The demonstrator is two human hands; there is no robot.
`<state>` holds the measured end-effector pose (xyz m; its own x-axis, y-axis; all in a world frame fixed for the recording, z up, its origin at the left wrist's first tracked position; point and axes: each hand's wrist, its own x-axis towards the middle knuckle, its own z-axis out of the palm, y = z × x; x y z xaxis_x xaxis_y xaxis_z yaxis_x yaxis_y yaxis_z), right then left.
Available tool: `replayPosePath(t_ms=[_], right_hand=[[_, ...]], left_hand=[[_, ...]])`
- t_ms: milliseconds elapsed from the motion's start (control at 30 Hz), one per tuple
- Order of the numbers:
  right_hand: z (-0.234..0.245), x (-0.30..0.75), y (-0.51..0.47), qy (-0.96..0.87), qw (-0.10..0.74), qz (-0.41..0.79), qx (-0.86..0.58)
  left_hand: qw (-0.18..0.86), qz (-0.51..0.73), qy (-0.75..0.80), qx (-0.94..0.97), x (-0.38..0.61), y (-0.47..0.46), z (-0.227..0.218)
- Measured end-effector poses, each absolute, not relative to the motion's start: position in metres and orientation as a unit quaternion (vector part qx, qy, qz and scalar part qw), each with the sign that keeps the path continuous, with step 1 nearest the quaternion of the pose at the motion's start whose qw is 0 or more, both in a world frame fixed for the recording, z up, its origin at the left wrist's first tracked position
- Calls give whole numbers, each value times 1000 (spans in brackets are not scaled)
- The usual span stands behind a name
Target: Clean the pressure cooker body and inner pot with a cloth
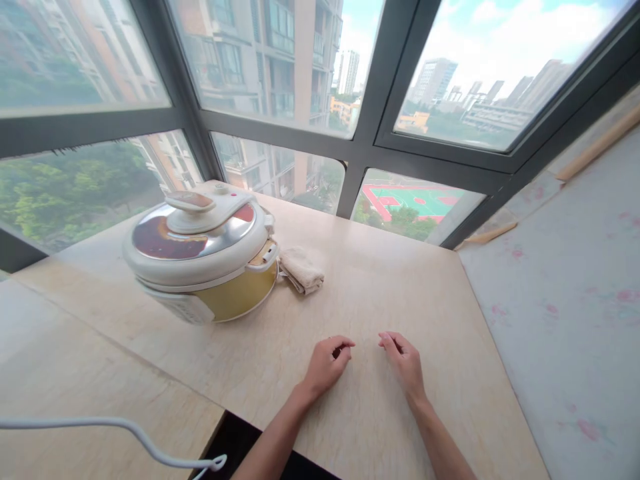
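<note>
Resting on the pale marbled counter (450, 320), my left hand (325, 365) has its fingers curled in and nothing visible in them. Opposite it, a short gap away, my right hand (407, 367) is curled in the same way, and it too shows nothing inside. A folded beige cloth (301, 270) lies beyond my left hand, apart from it. Beside the cloth stands an electric pressure cooker (200, 260) with a white lid rim, a shiny lid top and a gold body. Its lid is on.
A white cable (115, 423) loops across the lower left, close to a dark opening (230, 437) at the counter's edge. Grey-framed windows (280, 137) border the back and left. On the right rises a flowered wall (565, 293).
</note>
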<state>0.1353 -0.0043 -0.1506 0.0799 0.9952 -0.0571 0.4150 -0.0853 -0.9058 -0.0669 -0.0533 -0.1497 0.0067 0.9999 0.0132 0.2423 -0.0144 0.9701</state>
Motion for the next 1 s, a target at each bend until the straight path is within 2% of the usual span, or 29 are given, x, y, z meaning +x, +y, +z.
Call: replayPosePath(t_ms=[133, 267, 433, 567, 667, 867, 1000], right_hand=[[-145, 106, -3, -583, 379, 412, -589], [-140, 57, 9, -678, 362, 424, -479], [-139, -13, 50, -809, 354, 276, -380], [-137, -58, 89, -882, 217, 86, -408], [-135, -75, 110, -893, 164, 64, -414], [-130, -45, 123, -871, 211, 60, -439], [-135, 21, 109, -837, 261, 55, -477]], left_hand=[[498, 478, 541, 480, -85, -72, -148], [538, 476, 526, 456, -104, -96, -145], [601, 448, 484, 453, -120, -118, -139], [601, 465, 478, 440, -125, -123, -141], [587, 478, 478, 445, -126, -124, -144], [551, 464, 508, 472, -124, -126, -146], [470, 433, 567, 519, -117, -125, -151]])
